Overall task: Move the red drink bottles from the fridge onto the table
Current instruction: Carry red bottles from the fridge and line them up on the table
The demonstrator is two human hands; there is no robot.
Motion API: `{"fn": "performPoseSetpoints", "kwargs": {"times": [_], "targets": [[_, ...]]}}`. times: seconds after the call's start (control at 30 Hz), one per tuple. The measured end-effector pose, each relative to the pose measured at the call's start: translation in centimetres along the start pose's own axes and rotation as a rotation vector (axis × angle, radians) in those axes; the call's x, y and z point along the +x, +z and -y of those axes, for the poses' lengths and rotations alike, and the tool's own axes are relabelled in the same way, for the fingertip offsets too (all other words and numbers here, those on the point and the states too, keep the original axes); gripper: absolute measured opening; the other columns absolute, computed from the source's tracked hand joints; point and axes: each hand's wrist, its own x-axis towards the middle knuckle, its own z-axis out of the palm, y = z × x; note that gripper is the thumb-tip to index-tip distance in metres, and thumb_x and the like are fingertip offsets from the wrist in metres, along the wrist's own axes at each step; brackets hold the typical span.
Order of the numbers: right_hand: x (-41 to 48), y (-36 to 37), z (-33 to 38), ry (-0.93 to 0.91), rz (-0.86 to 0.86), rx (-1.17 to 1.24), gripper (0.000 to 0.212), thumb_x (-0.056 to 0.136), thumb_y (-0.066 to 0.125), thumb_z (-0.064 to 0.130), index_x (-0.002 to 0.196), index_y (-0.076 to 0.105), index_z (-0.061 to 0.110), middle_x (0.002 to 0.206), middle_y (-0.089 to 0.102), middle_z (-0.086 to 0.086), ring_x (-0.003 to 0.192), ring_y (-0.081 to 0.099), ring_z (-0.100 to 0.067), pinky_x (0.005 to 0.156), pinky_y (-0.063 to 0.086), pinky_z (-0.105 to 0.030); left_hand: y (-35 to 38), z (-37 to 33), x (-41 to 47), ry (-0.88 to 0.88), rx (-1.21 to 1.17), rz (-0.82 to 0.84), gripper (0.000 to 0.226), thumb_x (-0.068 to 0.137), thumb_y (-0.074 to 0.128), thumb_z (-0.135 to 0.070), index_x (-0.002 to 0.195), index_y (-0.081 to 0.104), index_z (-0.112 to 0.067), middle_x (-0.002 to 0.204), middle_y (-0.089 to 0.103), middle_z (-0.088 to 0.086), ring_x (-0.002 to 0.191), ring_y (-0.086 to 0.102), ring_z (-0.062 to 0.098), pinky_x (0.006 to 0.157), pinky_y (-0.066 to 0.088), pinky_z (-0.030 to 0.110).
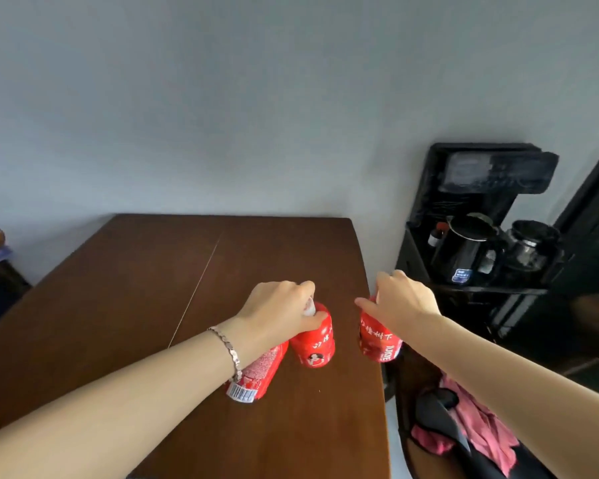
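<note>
Over the brown desk [118,305], the left hand [277,309] grips 2 red bottles [313,340] by their tops, and the right hand [400,302] grips 1 more at the desk's right edge. I judge delivery nearly done; only release remains. No fridge shows. A grey wall [222,98] stands behind, with a black dispenser [481,216] beside it.

On the red bottle [381,337] at the counter's right edge, the word "JUICE" was printed in white, seen inverted, beside white characters too blurred to be read. A barcode was carried on the left bottle [256,375], its digits illegible.
</note>
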Motion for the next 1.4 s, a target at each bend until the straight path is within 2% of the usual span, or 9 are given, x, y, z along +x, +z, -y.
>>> {"fn": "performPoseSetpoints", "kwargs": {"times": [0.27,0.47,0.7,0.9,1.07,1.13,1.23,1.3,1.4], "targets": [[15.1,5.2,4.8,0.116,0.055,0.083,0.037,0.091,0.049,0.052,0.108,0.054,0.019,0.108,0.054,-0.001,0.081,0.055,-0.011,0.064,0.045,-0.020,5.2,12.4,12.7,0.099,-0.045,0.063,0.037,0.090,0.047,-0.050,0.107,0.052,-0.018,0.100,0.066,-0.001,0.090,0.064,0.016,0.071,0.043,0.022],[25.9,9.1,5.6,0.166,0.079,0.099,0.032,0.094,0.044,0.050,0.108,0.053,0.022,0.111,0.051,0.001,0.085,0.056,-0.010,0.069,0.050,-0.021,10.1,18.6,22.5,0.088,-0.106,0.042,0.040,0.091,0.046,-0.050,0.115,0.054,-0.019,0.104,0.066,-0.003,0.092,0.064,0.014,0.074,0.047,0.020],[38.7,13.5,4.9,0.112,0.107,0.115,0.029,0.096,0.043,0.044,0.106,0.052,0.019,0.114,0.047,-0.003,0.088,0.062,-0.022,0.077,0.056,-0.035,14.8,22.2,33.8,0.029,-0.091,0.025,0.036,0.090,0.047,-0.050,0.107,0.054,-0.019,0.096,0.063,-0.004,0.085,0.062,0.015,0.066,0.043,0.023],[44.9,16.3,4.2,0.076,0.140,0.159,0.032,0.098,0.042,0.039,0.112,0.052,0.012,0.119,0.043,-0.009,0.095,0.060,-0.033,0.070,0.042,-0.032,17.1,23.3,40.4,0.011,-0.096,0.063,0.038,0.085,0.054,-0.052,0.103,0.056,-0.018,0.094,0.060,-0.001,0.087,0.060,0.022,0.066,0.037,0.027],[46.8,17.0,4.2,0.172,0.087,0.269,0.039,0.094,0.044,0.044,0.116,0.054,0.012,0.125,0.048,-0.007,0.107,0.054,-0.029,0.085,0.044,-0.036,18.5,24.0,43.3,-0.031,-0.194,0.058,0.038,0.083,0.058,-0.052,0.103,0.056,-0.020,0.098,0.060,-0.002,0.091,0.060,0.021,0.069,0.039,0.028],[46.7,17.0,4.1,0.072,0.068,0.052,0.053,0.089,0.044,0.053,0.129,0.048,0.018,0.134,0.044,-0.003,0.123,0.041,-0.027,0.099,0.035,-0.038,19.0,24.5,43.6,-0.065,-0.286,0.048,0.040,0.081,0.061,-0.053,0.106,0.055,-0.021,0.101,0.060,-0.004,0.093,0.060,0.018,0.073,0.043,0.029],[46.2,16.9,4.9,-0.147,0.079,0.010,0.071,0.082,0.051,0.050,0.143,0.029,0.023,0.145,0.034,0.001,0.135,0.028,-0.026,0.111,0.020,-0.043,19.4,24.7,43.3,-0.073,-0.344,0.070,0.056,0.074,0.066,-0.055,0.116,0.050,-0.021,0.109,0.058,-0.004,0.099,0.059,0.018,0.077,0.045,0.032],[46.5,17.2,5.8,-0.262,0.140,-0.013,0.082,0.079,0.056,0.047,0.148,0.018,0.021,0.146,0.037,0.002,0.136,0.032,-0.022,0.115,0.016,-0.043,19.3,24.5,42.7,-0.081,-0.346,0.054,0.066,0.074,0.066,-0.055,0.125,0.044,-0.020,0.120,0.055,-0.003,0.103,0.059,0.019,0.078,0.045,0.032],[47.8,17.5,6.6,-0.284,0.202,0.003,0.091,0.075,0.065,0.046,0.148,0.014,0.026,0.139,0.047,0.004,0.128,0.047,-0.019,0.110,0.026,-0.038,19.1,24.8,41.1,-0.160,-0.402,-0.020,0.067,0.077,0.063,-0.056,0.129,0.040,-0.021,0.122,0.052,-0.004,0.104,0.058,0.017,0.075,0.045,0.030]]}}
